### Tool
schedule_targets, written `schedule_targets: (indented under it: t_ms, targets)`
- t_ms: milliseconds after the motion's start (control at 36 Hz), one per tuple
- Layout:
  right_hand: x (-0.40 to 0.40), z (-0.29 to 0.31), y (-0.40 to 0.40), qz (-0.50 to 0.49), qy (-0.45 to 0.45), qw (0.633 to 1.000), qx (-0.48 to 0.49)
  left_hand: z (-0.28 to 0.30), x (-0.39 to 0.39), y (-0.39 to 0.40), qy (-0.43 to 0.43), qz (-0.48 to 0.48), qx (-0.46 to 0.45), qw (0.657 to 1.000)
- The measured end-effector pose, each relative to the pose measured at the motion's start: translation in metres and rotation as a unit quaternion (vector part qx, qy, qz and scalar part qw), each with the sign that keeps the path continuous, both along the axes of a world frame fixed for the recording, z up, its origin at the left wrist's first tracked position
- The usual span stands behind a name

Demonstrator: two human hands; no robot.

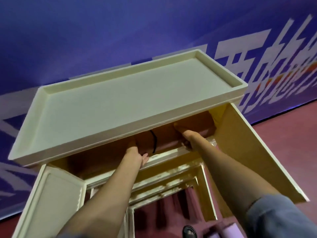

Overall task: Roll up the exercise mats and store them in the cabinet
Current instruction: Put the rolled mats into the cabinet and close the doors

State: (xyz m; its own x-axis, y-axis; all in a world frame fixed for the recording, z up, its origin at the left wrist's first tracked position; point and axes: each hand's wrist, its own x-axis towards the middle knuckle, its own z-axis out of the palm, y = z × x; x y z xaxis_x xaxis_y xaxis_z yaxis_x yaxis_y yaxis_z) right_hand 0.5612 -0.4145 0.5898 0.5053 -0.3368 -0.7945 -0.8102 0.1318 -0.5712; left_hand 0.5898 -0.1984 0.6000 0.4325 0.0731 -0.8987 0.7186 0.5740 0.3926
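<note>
A rolled brown exercise mat (164, 140), tied with a black strap (153, 141), lies on the top shelf of the cream cabinet (133, 93). The cabinet's top hides the mat's upper part. My left hand (137, 152) holds the roll just left of the strap, thumb below it and fingers hidden under the cabinet top. My right hand (184, 134) grips the roll further right, fingers over it and thumb beneath. A second, pale pink roll (229, 231) lies on the floor at the bottom edge.
Both cabinet doors stand open, the left door (51, 194) and the right door (248, 143). Lower shelves (168, 182) show beneath my arms. A blue wall with white lettering (257, 57) stands behind. My shoe (188, 231) is on the dark red floor.
</note>
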Motion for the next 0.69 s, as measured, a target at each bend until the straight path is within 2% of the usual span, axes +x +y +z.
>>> schedule_targets:
  t_ms: [194,278,333,417,500,583,694]
  targets:
    - [-0.024,0.000,0.027,0.021,-0.095,0.988,-0.123,0.003,-0.002,0.009,0.017,-0.066,0.045,0.997]
    - [-0.042,-0.003,0.042,0.067,-0.142,0.963,-0.221,0.007,-0.021,-0.001,0.004,-0.116,0.044,0.992]
    - [-0.057,-0.004,0.053,0.053,-0.210,0.947,-0.237,0.010,-0.042,-0.016,-0.029,-0.161,0.044,0.986]
    - [-0.080,-0.002,0.072,-0.014,-0.307,0.924,-0.226,0.001,-0.076,-0.047,-0.062,-0.207,0.003,0.976]
    - [-0.106,0.002,0.080,-0.018,-0.341,0.897,-0.281,0.002,-0.112,-0.072,-0.083,-0.212,-0.076,0.971]
    - [-0.131,0.015,0.072,0.010,-0.366,0.852,-0.373,0.014,-0.141,-0.085,-0.129,-0.207,-0.111,0.963]
    - [-0.161,0.037,0.048,0.068,-0.362,0.769,-0.523,0.024,-0.168,-0.094,-0.152,-0.235,-0.048,0.959]
